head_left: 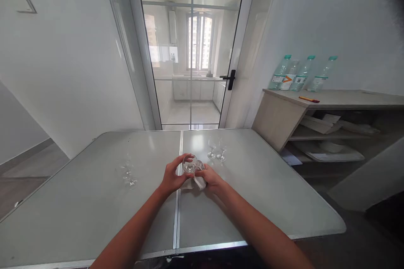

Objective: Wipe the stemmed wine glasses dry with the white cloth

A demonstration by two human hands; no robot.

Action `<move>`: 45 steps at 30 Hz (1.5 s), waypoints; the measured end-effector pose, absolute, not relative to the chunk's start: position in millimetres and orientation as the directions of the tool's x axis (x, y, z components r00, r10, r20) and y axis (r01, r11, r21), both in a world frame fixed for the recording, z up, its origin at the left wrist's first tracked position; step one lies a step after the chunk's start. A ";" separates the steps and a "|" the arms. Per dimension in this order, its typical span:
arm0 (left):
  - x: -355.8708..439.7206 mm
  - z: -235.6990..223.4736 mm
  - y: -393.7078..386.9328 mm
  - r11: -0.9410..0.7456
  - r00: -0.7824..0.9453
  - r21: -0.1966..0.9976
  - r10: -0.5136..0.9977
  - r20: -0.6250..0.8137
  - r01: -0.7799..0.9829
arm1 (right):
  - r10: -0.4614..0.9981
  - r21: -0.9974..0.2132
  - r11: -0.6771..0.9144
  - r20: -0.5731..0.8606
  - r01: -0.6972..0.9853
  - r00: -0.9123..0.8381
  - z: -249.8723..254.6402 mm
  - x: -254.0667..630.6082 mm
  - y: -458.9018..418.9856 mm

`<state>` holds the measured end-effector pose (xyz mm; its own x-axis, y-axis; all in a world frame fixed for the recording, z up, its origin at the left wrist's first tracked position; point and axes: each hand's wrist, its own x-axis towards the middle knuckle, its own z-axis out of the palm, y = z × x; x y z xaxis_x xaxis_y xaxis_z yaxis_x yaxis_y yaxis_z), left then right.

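A small clear stemmed glass (190,164) is held above the middle of the table, its round bowl facing me. My left hand (173,176) wraps its fingers and thumb around the glass from the left. On the other side, my right hand (212,178) grips a pale cloth (199,181), pressed up against the glass. Part of the cloth hangs below the fingers. Two clear stemmed glasses (216,151) stand upright just beyond my right hand. Further left, more clear glassware (128,174) is on the table, too faint to make out fully.
A metal-trimmed seam divides the grey-white table (252,201). Behind it is a glass door (191,50) with a black handle (231,80). To the right, a wooden shelf unit (277,113) carries several plastic bottles (301,75) and an orange-red stick-like object (309,99).
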<state>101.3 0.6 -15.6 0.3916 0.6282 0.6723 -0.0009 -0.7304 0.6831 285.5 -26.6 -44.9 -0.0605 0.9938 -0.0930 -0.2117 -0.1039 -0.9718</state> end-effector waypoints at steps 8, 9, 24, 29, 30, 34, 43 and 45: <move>106.2 -15.1 4.4 -0.644 0.145 0.740 0.765 0.628 0.193 | 0.957 -0.956 0.239 0.262 0.170 0.125 -33.7 292.0 -31.3; 107.4 -15.6 4.8 -0.623 0.121 0.752 0.781 0.612 0.216 | 0.935 -0.906 0.319 0.348 0.278 0.061 -30.5 292.2 -34.2; 118.2 -41.7 15.4 -0.548 0.239 0.805 0.833 0.500 0.228 | 0.897 -0.141 0.442 0.095 0.886 -0.432 -15.0 273.0 -59.6; 122.9 -45.4 16.3 -0.555 0.294 0.797 0.824 0.485 0.239 | 0.945 -0.110 0.323 -0.022 0.940 -0.327 -13.5 272.1 -60.4; 124.1 -46.0 16.1 -0.563 0.306 0.792 0.817 0.489 0.237 | 0.951 -0.107 0.304 -0.028 0.947 -0.309 -14.3 272.2 -60.4; 126.2 -48.9 16.3 -0.611 0.352 0.764 0.775 0.525 0.205 | 0.977 -0.086 0.199 -0.057 0.976 -0.204 -17.2 272.6 -61.4; 118.7 -45.0 18.3 -0.593 0.300 0.764 0.799 0.521 0.254 | 0.953 -0.006 -0.222 -0.215 0.975 0.216 -18.4 309.0 -47.5; 119.9 -44.8 17.5 -0.596 0.313 0.759 0.797 0.517 0.264 | 0.935 -0.004 -0.272 -0.239 0.962 0.263 -19.6 319.3 -42.9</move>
<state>119.9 17.5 -44.8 0.3127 0.7970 0.5167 0.2641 -0.5955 0.7587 319.3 -42.9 -19.6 0.2634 0.9347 -0.2389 0.9622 -0.2722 -0.0044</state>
